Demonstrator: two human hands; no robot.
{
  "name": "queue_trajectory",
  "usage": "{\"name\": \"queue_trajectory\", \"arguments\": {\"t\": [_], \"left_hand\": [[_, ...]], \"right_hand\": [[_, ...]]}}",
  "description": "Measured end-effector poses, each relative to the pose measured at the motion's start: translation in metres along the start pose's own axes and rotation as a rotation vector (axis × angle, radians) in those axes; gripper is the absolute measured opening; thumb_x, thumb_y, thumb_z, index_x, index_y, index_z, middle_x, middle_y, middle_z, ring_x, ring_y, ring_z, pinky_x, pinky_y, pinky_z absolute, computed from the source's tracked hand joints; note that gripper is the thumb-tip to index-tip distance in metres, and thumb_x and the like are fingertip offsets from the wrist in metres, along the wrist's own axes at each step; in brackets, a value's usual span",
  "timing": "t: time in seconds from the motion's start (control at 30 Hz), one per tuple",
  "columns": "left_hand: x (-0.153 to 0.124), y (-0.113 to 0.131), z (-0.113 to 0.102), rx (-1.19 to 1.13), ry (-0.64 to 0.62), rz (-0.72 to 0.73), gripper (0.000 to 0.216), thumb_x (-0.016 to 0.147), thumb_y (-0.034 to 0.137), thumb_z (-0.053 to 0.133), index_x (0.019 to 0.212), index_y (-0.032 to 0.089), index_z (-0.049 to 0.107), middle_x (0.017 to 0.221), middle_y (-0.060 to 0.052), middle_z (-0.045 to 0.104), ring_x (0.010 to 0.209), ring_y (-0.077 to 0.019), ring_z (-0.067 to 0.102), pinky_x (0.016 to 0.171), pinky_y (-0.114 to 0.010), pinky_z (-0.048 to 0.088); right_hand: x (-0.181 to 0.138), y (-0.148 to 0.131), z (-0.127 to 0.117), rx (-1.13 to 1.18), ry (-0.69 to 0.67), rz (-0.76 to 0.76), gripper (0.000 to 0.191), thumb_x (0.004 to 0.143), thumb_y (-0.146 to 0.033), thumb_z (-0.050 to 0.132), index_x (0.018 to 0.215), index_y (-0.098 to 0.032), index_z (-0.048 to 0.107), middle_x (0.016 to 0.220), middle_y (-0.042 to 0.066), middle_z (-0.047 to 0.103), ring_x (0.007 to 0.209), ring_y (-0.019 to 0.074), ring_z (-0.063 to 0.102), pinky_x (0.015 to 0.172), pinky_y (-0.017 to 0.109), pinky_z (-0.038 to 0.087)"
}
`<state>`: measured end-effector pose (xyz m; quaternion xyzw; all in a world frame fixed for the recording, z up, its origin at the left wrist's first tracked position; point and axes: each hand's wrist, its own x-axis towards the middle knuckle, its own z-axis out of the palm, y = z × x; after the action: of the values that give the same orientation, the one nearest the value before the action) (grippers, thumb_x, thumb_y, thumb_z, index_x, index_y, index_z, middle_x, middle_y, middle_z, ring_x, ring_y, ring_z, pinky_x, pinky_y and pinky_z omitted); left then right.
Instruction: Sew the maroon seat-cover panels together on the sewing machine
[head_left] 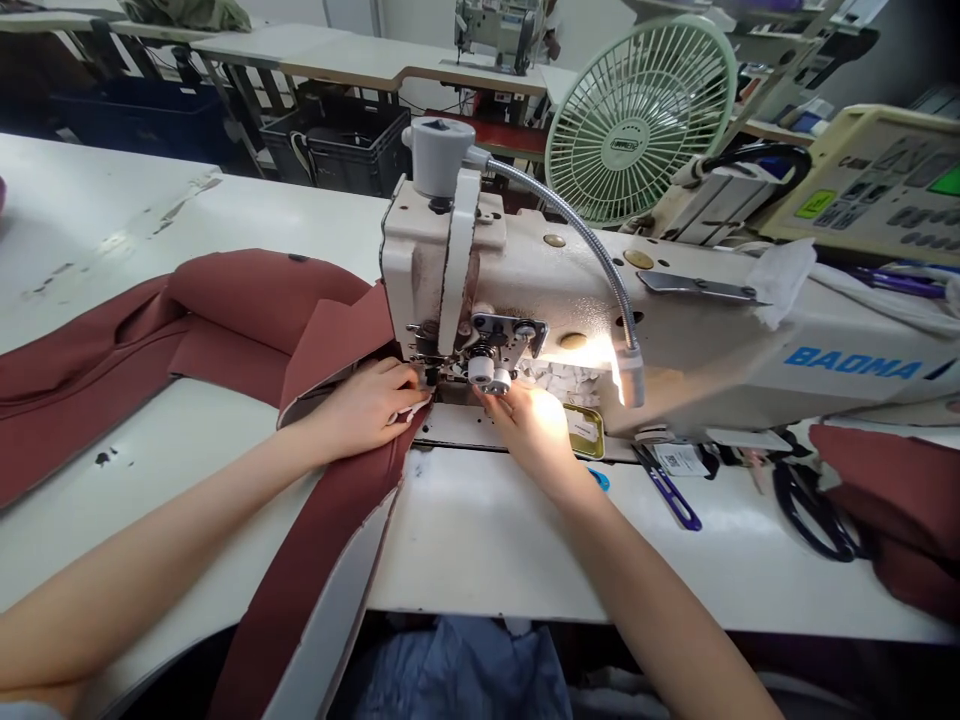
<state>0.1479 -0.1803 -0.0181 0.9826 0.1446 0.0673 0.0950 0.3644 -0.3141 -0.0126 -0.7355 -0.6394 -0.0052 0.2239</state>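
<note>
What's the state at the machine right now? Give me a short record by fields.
left hand: rests on the rust-red fabric, fingertips by the needle area, touching a small white piece
right hand: on the sewing machine bed right of the needle, under the lamp; grip unclear in glare
fabric path: from the table left, past the needle, over the front edge
nearby: purple snips, black scissors at right

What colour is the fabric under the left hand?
Rust red fabric, pale underside; head view shows it best.
</note>
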Motion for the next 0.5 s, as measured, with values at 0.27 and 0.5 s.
{"name": "queue_trajectory", "arguments": {"t": [0.27, 0.5], "left_hand": [[0.0, -0.001, 0.003, 0.007, 0.054, 0.014, 0.03, 0.091, 0.019, 0.05, 0.114, 0.021, 0.069, 0.113, -0.007, 0.063, 0.11, -0.0266, 0.05, 0.094, -0.043, 0.046], [0.001, 0.0, 0.001, 0.026, 0.06, 0.036, 0.029, 0.092, 0.021, 0.049, 0.113, 0.021, 0.069, 0.111, -0.007, 0.065, 0.116, -0.0277, 0.049, 0.098, -0.044, 0.043]], "right_hand": [[0.005, 0.006, 0.008, 0.053, -0.003, 0.096, 0.031, 0.091, -0.025, 0.043, 0.064, -0.021, 0.056, 0.059, 0.001, 0.057, 0.056, 0.0153, 0.051, 0.056, 0.024, 0.032], [0.004, 0.008, 0.013, 0.109, -0.014, 0.057, 0.035, 0.095, -0.031, 0.044, 0.067, -0.02, 0.063, 0.06, 0.001, 0.06, 0.058, 0.0154, 0.054, 0.056, 0.024, 0.034]]}}
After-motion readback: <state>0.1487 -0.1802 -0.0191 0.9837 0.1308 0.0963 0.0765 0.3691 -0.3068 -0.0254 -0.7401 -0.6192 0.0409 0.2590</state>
